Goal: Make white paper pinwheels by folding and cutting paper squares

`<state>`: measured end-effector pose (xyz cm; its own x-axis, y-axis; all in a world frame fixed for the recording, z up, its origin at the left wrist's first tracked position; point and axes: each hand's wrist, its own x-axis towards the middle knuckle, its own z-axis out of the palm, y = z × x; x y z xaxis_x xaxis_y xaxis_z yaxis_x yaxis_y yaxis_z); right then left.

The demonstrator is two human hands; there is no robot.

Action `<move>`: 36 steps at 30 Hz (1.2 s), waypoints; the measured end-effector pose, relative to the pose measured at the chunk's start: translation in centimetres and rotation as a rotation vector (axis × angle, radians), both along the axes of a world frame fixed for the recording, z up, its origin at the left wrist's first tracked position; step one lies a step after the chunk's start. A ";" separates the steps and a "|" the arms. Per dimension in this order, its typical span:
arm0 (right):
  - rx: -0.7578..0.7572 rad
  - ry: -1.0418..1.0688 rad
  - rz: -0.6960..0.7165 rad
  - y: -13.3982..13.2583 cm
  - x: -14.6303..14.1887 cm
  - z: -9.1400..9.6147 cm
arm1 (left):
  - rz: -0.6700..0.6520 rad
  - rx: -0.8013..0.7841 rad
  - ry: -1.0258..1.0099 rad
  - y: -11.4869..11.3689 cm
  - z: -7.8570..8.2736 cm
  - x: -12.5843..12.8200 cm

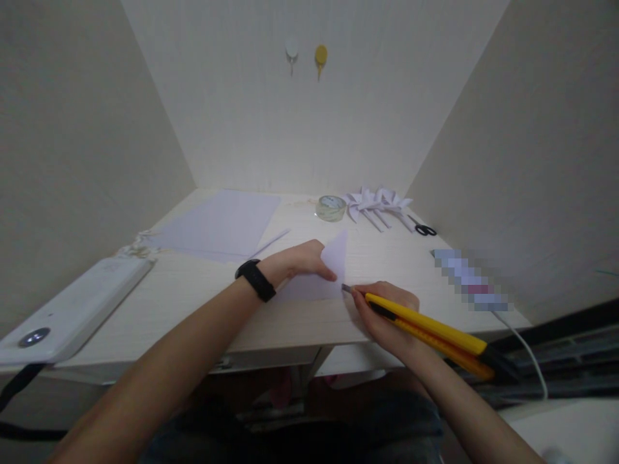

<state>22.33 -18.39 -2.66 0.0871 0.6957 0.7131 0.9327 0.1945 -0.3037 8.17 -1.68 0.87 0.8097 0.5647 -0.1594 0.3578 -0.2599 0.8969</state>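
My right hand [387, 316] grips a yellow utility knife [425, 325], its short blade pointing left. The blade tip is close to the right edge of a white sheet of paper [309, 289]; whether it touches I cannot tell. On that sheet rests my left hand [309, 259], thumb over the paper and the other fingers mostly hidden. The sheet's far corner stands up beside the thumb. A black watch is on my left wrist. Behind my left arm lies a thin rolled paper stick [271, 243].
Larger paper sheets [217, 222] lie at the back left, near paper scraps [138, 245] and a white device [72, 309]. A tape roll [331, 209], paper pinwheels [374, 203] and black scissors [425, 230] are at the back right. A blurred object with a cable [527, 345] sits at right.
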 end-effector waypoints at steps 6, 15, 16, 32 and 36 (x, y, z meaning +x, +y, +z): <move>-0.019 0.006 0.038 -0.2 0.0 0.4 | -0.098 -0.010 -0.014 0.8 0.0 0.5; 0.025 0.037 -0.020 0.0 -0.2 0.2 | 0.096 -0.092 -0.010 -1.9 -0.4 -1.9; 0.026 0.039 -0.014 0.0 -0.2 0.2 | 0.071 -0.095 -0.007 -1.9 -0.4 -2.1; -0.057 0.038 0.007 0.0 0.3 0.5 | 0.070 0.227 0.116 -0.7 -0.4 -2.2; -0.001 0.245 -0.084 -0.1 0.5 0.3 | 0.125 0.371 0.208 -1.1 -0.4 -2.1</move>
<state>22.82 -18.47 -2.40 0.3148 0.6794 0.6629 0.8440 0.1193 -0.5230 6.08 -2.78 0.48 0.7035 0.7063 -0.0795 0.5702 -0.4941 0.6563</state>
